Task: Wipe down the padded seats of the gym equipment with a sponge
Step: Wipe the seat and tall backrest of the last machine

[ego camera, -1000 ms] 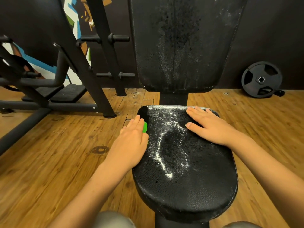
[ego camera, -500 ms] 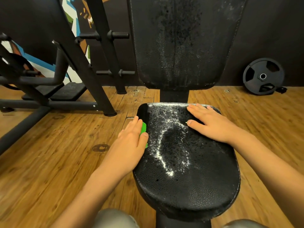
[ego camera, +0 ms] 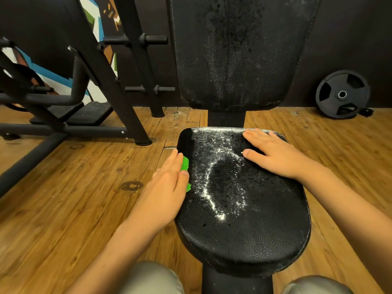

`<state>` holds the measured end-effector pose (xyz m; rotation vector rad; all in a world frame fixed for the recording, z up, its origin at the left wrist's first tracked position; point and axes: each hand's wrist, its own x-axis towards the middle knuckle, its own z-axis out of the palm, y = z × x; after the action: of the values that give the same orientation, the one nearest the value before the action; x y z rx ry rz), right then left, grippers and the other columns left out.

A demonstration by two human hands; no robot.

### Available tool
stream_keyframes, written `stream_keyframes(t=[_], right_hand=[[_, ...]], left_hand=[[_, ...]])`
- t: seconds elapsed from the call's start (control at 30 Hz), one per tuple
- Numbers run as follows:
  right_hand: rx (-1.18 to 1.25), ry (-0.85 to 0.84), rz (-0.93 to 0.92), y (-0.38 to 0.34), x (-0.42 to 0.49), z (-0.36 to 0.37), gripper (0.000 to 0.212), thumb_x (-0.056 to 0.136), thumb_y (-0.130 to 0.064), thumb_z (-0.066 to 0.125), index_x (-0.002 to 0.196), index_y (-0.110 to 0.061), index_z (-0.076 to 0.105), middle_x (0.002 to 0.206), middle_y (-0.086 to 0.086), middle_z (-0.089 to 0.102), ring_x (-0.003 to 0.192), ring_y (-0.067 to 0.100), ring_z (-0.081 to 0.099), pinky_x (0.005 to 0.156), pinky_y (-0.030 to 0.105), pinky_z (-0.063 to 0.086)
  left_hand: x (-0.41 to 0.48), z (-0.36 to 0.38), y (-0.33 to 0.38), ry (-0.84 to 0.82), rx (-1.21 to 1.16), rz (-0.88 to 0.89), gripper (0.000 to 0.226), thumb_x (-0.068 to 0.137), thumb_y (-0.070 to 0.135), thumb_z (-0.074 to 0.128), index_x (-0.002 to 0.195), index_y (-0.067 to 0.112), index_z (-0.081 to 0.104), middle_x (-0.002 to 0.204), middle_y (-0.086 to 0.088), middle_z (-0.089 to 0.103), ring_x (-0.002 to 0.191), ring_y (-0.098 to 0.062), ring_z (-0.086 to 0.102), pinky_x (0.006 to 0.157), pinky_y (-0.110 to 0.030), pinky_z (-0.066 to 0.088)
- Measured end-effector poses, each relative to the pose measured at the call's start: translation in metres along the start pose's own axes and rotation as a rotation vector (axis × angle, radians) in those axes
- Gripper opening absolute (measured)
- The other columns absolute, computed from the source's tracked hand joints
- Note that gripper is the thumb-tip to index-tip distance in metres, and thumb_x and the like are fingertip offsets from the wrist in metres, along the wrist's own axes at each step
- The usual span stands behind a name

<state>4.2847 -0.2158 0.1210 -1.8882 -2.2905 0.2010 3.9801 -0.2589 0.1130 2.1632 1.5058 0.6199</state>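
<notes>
Left hand (ego camera: pixel 167 185) is pressing a green sponge (ego camera: pixel 185 164) against the left edge of the padded seat (ego camera: pixel 254 234), fingers lying straight over it.
Right hand (ego camera: pixel 275 155) is resting flat and spread on the seat's far right, gripping nothing. White suds (ego camera: pixel 209 185) are streaking the seat's middle, and the backrest (ego camera: pixel 233 60) is looking speckled too. I judge the wiping unfinished, with both pads needing passes. No bucket or other container is showing.

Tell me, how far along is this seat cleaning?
Only a dark patch on the black padded seat looks wiped. The left hand presses a green sponge against its left edge; the right hand rests on top. White powdery streaks and the speckled backrest pad remain.
</notes>
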Motion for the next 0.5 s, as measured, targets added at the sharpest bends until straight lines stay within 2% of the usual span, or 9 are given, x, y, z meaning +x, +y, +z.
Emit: stream_keyframes(t=[0.23, 0.43, 0.5], right_hand=[[0.004, -0.01, 0.008, -0.001, -0.001, -0.001, 0.07, 0.103, -0.056, 0.032, 0.163, -0.026, 0.013, 0.17, -0.011, 0.005, 0.154, 0.004, -0.002, 0.121, 0.027, -0.007], [0.012, -0.01, 0.005, -0.001, -0.001, -0.001, 0.07, 0.103, -0.056, 0.033, 0.163, -0.025, 0.015, 0.17, -0.01, 0.007, 0.155, 0.005, -0.001, 0.123, 0.029, -0.006], [0.015, -0.007, 0.007, 0.0, -0.001, -0.001, 0.07, 0.103, -0.056, 0.034, 0.163, -0.025, 0.015, 0.17, -0.009, 0.007, 0.155, 0.006, 0.0, 0.124, 0.031, -0.005]], left_hand=[[0.021, 0.0, 0.002, 0.0, 0.04, -0.01, 0.055, 0.11, 0.03, 0.029, 0.161, 0.018, 0.015, 0.169, 0.004, 0.004, 0.154, -0.009, 0.006, 0.127, -0.033, 0.007], [-0.035, 0.002, 0.006, 0.003, 0.07, 0.012, 0.056, 0.109, 0.032, 0.028, 0.162, 0.029, 0.011, 0.166, 0.017, -0.003, 0.152, 0.001, -0.002, 0.127, -0.03, 0.005], [-0.035, 0.002, 0.007, -0.004, 0.077, 0.012, 0.056, 0.109, 0.031, 0.028, 0.162, 0.028, 0.011, 0.167, 0.016, -0.002, 0.152, 0.001, -0.001, 0.127, -0.03, 0.005]])
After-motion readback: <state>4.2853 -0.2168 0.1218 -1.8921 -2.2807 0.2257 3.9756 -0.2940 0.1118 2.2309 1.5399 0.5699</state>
